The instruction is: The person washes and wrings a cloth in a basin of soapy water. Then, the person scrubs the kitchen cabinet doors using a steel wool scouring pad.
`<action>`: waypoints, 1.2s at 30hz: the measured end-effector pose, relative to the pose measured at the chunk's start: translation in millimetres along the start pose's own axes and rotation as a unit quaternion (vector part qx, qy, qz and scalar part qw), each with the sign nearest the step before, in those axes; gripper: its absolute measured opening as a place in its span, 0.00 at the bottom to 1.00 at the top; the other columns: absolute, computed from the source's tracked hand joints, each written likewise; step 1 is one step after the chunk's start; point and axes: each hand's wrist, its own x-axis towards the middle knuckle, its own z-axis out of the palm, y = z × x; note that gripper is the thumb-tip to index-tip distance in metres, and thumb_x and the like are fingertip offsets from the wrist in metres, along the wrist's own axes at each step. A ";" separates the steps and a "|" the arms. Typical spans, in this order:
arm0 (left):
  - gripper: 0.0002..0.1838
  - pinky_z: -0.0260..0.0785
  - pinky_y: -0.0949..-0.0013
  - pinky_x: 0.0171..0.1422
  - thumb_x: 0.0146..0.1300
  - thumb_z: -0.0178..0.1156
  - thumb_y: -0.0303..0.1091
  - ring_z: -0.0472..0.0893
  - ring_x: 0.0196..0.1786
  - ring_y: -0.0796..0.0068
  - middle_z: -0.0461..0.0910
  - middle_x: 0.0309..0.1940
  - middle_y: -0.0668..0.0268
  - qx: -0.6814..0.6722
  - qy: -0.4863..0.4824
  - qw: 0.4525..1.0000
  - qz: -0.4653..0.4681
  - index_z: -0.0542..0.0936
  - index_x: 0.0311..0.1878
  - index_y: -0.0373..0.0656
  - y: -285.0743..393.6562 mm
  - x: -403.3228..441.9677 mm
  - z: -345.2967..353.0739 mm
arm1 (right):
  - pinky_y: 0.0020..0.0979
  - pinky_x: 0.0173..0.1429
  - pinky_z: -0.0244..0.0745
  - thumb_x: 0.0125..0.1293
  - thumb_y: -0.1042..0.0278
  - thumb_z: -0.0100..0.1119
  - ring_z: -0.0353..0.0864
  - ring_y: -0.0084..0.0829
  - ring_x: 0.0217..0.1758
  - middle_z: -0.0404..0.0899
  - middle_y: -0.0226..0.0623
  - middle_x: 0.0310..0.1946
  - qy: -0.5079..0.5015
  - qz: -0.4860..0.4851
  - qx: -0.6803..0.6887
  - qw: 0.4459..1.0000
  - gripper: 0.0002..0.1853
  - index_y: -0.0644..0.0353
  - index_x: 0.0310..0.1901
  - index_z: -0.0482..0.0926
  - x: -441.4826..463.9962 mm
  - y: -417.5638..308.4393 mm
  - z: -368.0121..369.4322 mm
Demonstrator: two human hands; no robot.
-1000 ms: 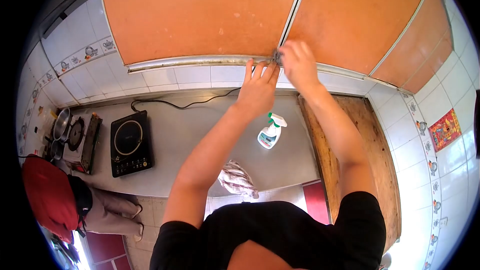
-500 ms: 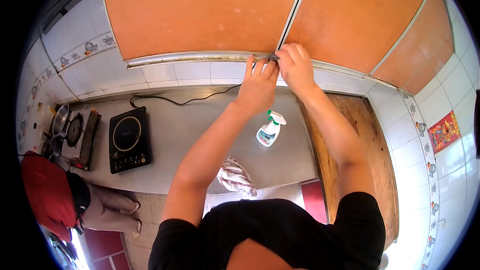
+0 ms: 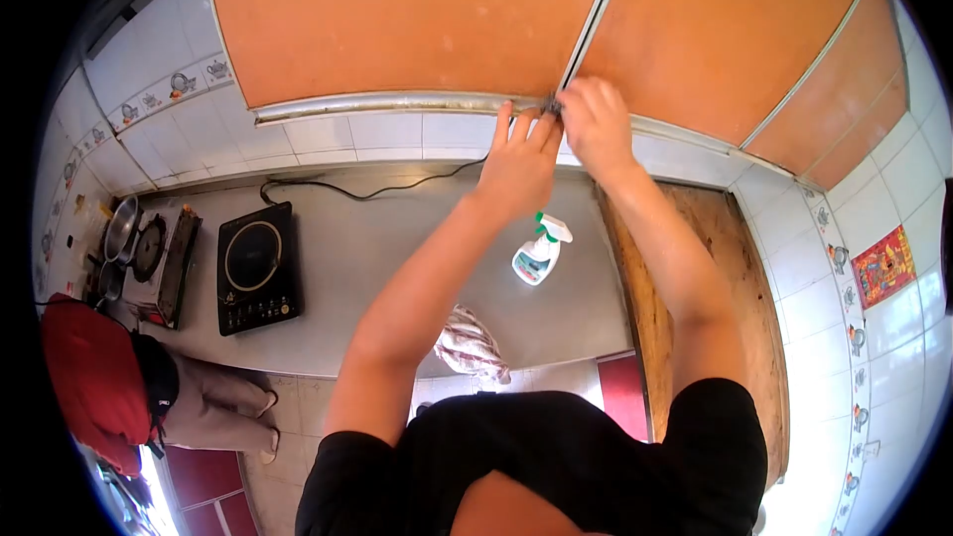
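Both hands are raised to the lower metal rail (image 3: 397, 102) of the orange cabinet doors (image 3: 407, 20). My left hand (image 3: 518, 164) rests its fingertips against the rail, fingers spread and stretched upward. Just to its right, my right hand (image 3: 599, 129) is closed, its fingers pinched at a small dark grey scrubber (image 3: 553, 107), perhaps steel wool. It presses where the upright strip between two doors meets the rail; the fingers hide part of it. Below the hands, a white spray bottle (image 3: 536, 256) with a green-and-white trigger stands on the metal counter (image 3: 397, 238).
A crumpled striped cloth (image 3: 471, 345) lies at the counter's front edge. To the left are a black induction cooktop (image 3: 256, 268) with its cord and a gas stove (image 3: 159, 268). A person in red (image 3: 94, 367) stands at the far left. A wooden board (image 3: 730, 268) lies at right.
My right hand has shifted slightly up and right along the strip, with its fingers more curled. My left hand stays at the rail. The whole view has tilted a little.
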 end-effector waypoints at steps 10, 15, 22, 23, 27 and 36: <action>0.33 0.45 0.36 0.78 0.50 0.57 0.21 0.65 0.68 0.52 0.68 0.65 0.54 -0.014 0.011 1.000 -0.008 0.72 0.65 0.30 0.7 -2.4 4.3 | 0.38 0.46 0.76 0.47 0.78 0.64 0.78 0.41 0.44 0.78 0.36 0.39 0.000 -0.013 0.017 1.000 0.10 0.60 0.34 0.81 6.7 0.1 -3.1; 0.32 0.44 0.36 0.79 0.50 0.57 0.21 0.65 0.69 0.52 0.69 0.64 0.54 -0.031 -0.004 0.999 -0.011 0.72 0.64 0.29 3.8 -9.3 2.5 | 0.37 0.46 0.77 0.44 0.77 0.65 0.78 0.39 0.45 0.78 0.36 0.37 0.016 0.026 -0.021 0.999 0.12 0.61 0.35 0.81 29.9 8.3 -12.6; 0.30 0.41 0.36 0.80 0.53 0.57 0.25 0.63 0.70 0.52 0.70 0.62 0.53 -0.011 0.003 1.000 -0.004 0.74 0.63 0.28 -0.6 -4.7 4.2 | 0.37 0.47 0.76 0.47 0.77 0.65 0.78 0.39 0.45 0.79 0.36 0.39 -0.037 0.010 0.024 0.999 0.10 0.61 0.35 0.81 9.6 -0.1 -6.0; 0.30 0.42 0.36 0.80 0.53 0.57 0.25 0.63 0.70 0.53 0.70 0.62 0.53 -0.014 0.010 1.000 -0.008 0.74 0.63 0.28 1.0 -4.6 5.6 | 0.37 0.47 0.76 0.47 0.77 0.65 0.78 0.39 0.45 0.79 0.36 0.39 -0.038 0.023 0.024 0.999 0.10 0.61 0.35 0.81 6.5 -1.3 -7.2; 0.33 0.42 0.36 0.80 0.50 0.60 0.22 0.63 0.71 0.53 0.68 0.65 0.53 -0.030 -0.011 0.999 -0.007 0.72 0.64 0.30 -0.9 -6.1 5.9 | 0.38 0.48 0.76 0.48 0.77 0.65 0.78 0.40 0.46 0.79 0.37 0.40 -0.043 0.021 0.018 0.999 0.10 0.61 0.36 0.81 -8.5 -5.6 -2.2; 0.33 0.42 0.40 0.81 0.51 0.60 0.21 0.61 0.74 0.53 0.67 0.68 0.54 -0.060 -0.025 0.998 0.022 0.71 0.65 0.32 -10.7 -9.4 -3.0 | 0.44 0.58 0.71 0.56 0.80 0.62 0.74 0.48 0.53 0.76 0.46 0.48 0.002 0.198 0.112 0.974 0.14 0.63 0.46 0.77 2.5 5.2 -43.1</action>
